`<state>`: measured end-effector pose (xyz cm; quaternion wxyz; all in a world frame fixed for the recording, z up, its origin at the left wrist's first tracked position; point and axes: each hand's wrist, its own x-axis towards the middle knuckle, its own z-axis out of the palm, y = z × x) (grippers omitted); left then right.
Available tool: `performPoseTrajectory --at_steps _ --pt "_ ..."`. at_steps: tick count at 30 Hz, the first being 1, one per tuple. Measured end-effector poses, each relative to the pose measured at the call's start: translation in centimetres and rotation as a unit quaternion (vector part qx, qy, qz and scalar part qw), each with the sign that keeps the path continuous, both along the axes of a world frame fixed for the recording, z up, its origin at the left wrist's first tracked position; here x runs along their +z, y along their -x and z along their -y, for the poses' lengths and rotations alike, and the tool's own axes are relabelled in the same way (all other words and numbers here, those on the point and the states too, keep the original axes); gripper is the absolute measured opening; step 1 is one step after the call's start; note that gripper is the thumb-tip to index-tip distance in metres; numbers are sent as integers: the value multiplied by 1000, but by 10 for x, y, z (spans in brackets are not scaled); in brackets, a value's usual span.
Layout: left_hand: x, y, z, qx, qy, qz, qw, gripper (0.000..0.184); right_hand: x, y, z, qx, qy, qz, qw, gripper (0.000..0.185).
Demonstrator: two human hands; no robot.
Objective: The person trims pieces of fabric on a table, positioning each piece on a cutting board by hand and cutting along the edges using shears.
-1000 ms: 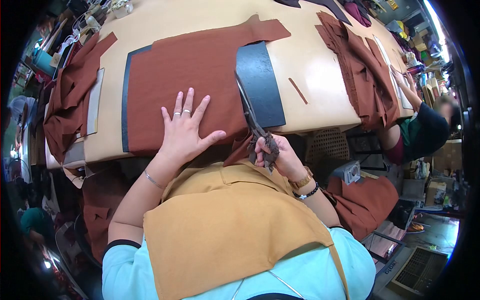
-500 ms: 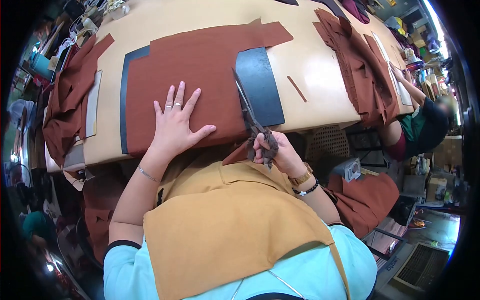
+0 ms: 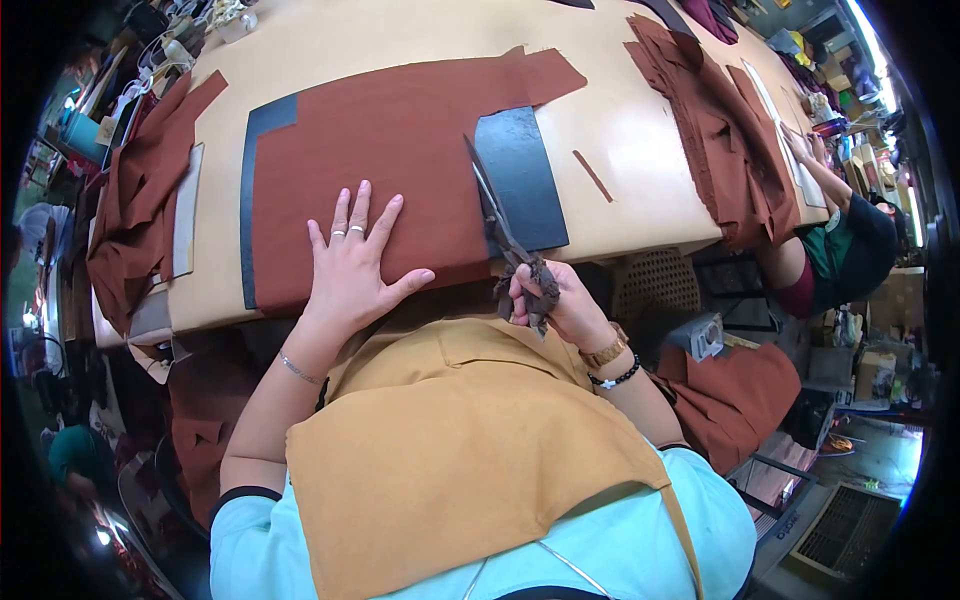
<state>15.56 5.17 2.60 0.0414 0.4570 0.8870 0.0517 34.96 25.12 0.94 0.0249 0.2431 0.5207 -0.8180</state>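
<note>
My left hand [image 3: 355, 260] lies flat with its fingers spread on a rust-brown piece of fabric [image 3: 390, 130]. Under the fabric is a dark blue-grey board [image 3: 530, 180], which shows at the left side and on the right. My right hand [image 3: 565, 305] is wrapped round the handles of a pair of scissors [image 3: 490, 195]. Dark cloth covers those handles. The long blades point away from me along the fabric's right edge, and they look closed or nearly so. Whether the lower blade lies under the fabric, I cannot tell.
A narrow fabric strip [image 3: 592, 176] lies on the pale table [image 3: 640, 170]. Crumpled rust-brown fabric [image 3: 145, 200] is at the left, and another stack [image 3: 710, 140] at the right. A co-worker [image 3: 835, 240] reaches onto the table's right end. More fabric [image 3: 735, 400] rests below the table edge.
My left hand has slid slightly toward me. A fabric flap that hung at the table edge beside my right hand no longer shows there. The scissors have hardly moved.
</note>
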Motion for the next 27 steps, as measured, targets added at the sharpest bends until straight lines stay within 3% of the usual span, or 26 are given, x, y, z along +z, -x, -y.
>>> performPoseTrajectory --at_steps 15,18,22,25,27 --pt "8 -20 9 -7 4 28 1000 96 1 -4 -3 9 -8 1 1000 33" --pt "19 -11 5 -2 28 64 998 89 2 -6 -4 14 -11 3 1000 33" --pt "17 42 -23 -68 -23 -22 997 80 0 -9 -3 15 -2 -5 1000 33" --pt "11 89 -54 -130 -54 -27 990 88 -2 -8 -4 14 0 -1 1000 34" --pt "6 105 -64 -146 -16 -25 989 92 -2 -8 -3 13 0 5 1000 35"
